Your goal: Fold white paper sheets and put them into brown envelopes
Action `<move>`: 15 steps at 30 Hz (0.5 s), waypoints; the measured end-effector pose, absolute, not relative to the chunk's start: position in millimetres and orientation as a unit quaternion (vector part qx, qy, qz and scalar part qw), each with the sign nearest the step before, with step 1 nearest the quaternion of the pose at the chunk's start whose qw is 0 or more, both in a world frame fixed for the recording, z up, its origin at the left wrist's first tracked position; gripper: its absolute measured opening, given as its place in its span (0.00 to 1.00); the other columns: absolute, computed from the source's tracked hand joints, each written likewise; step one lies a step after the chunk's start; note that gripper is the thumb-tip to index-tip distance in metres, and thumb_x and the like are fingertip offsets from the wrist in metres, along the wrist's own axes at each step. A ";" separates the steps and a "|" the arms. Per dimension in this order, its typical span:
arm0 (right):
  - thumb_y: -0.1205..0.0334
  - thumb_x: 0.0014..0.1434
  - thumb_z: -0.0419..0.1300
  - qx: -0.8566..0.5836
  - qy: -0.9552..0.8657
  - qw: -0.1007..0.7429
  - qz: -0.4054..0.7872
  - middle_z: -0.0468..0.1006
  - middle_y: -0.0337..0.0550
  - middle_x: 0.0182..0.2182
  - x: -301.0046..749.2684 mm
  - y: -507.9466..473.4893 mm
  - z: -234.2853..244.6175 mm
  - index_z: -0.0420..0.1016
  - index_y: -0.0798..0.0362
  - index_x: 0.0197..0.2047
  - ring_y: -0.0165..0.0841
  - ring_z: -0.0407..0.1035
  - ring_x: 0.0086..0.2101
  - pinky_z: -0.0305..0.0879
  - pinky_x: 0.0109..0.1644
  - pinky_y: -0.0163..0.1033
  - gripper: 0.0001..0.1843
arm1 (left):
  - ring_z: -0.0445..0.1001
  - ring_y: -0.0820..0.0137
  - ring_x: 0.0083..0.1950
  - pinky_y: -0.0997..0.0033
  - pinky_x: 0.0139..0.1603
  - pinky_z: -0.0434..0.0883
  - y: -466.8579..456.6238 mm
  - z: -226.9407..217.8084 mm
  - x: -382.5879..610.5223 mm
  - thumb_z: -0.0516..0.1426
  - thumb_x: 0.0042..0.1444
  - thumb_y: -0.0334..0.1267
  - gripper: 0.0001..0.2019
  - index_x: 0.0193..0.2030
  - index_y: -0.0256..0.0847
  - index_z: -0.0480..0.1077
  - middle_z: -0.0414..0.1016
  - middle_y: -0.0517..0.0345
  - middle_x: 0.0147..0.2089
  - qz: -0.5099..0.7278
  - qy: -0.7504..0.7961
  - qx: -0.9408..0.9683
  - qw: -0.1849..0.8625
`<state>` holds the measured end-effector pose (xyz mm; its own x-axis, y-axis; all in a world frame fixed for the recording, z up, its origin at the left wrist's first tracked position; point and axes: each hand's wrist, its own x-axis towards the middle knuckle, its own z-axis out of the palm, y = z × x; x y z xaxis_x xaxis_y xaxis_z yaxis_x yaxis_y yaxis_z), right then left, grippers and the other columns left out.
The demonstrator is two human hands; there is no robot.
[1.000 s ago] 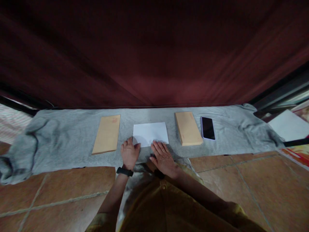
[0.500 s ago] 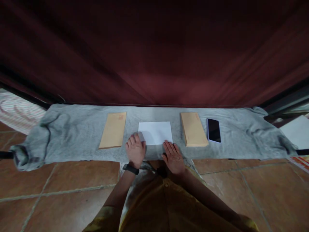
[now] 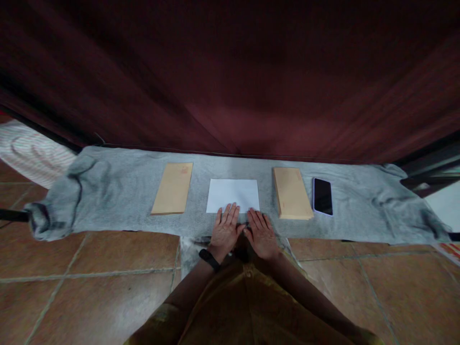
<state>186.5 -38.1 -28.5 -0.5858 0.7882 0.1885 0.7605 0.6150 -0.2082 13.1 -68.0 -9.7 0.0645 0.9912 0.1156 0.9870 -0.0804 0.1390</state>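
Hands flat, fingers spread | left hand (image 3: 225, 231) and right hand (image 3: 262, 233) touch white paper (image 3: 233, 193) near edge

Sheet (image 3: 233, 192) edge beneath fingers (image 3: 227, 214)

My left hand (image 3: 224, 231) and right hand (image 3: 262, 233) lie flat side by side, fingers (image 3: 230, 212) at the near edge of the paper (image 3: 233, 191). It lies on a grey cloth (image 3: 118, 191), between an envelope (image 3: 173, 188) and an envelope stack (image 3: 291, 192); a phone (image 3: 322, 196) lies just beside the stack.
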 end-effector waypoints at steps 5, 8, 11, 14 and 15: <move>0.53 0.73 0.46 -0.439 -0.888 0.124 0.061 0.55 0.50 0.71 190.8 -37.0 -28.8 0.50 0.57 0.74 0.43 0.49 0.69 0.44 0.72 0.54 0.32 | 0.45 0.57 0.78 0.47 0.76 0.46 -74.5 -11.6 8.6 0.46 0.67 0.53 0.36 0.74 0.27 0.49 0.49 0.38 0.76 0.081 0.690 0.719 0.004; 0.54 0.73 0.46 -0.444 -0.885 0.124 0.056 0.56 0.51 0.71 196.2 -35.6 -28.8 0.49 0.57 0.75 0.44 0.51 0.69 0.45 0.72 0.55 0.32 | 0.46 0.55 0.77 0.47 0.76 0.46 -77.3 -12.5 7.0 0.46 0.67 0.56 0.39 0.73 0.25 0.49 0.50 0.36 0.75 0.086 0.698 0.711 0.000; 0.54 0.73 0.46 -0.451 -0.882 0.124 0.049 0.57 0.52 0.70 202.0 -34.6 -28.7 0.50 0.59 0.74 0.44 0.52 0.68 0.46 0.71 0.55 0.32 | 0.46 0.54 0.77 0.47 0.76 0.47 -79.3 -13.3 4.1 0.46 0.66 0.57 0.40 0.73 0.24 0.50 0.50 0.34 0.75 0.095 0.704 0.704 -0.003; 0.54 0.73 0.47 -0.459 -0.879 0.126 0.043 0.58 0.52 0.70 205.4 -34.3 -28.8 0.52 0.60 0.73 0.45 0.53 0.68 0.48 0.71 0.55 0.31 | 0.47 0.53 0.77 0.46 0.75 0.48 -81.9 -14.0 -0.2 0.46 0.66 0.57 0.39 0.73 0.25 0.51 0.50 0.34 0.75 0.111 0.713 0.693 -0.007; 0.54 0.73 0.47 -0.460 -0.878 0.127 0.043 0.59 0.52 0.70 205.9 -34.3 -28.9 0.53 0.60 0.73 0.45 0.53 0.68 0.48 0.71 0.55 0.31 | 0.48 0.53 0.77 0.46 0.75 0.49 -83.0 -14.2 -2.0 0.46 0.66 0.57 0.39 0.73 0.26 0.51 0.51 0.34 0.75 0.119 0.716 0.688 -0.008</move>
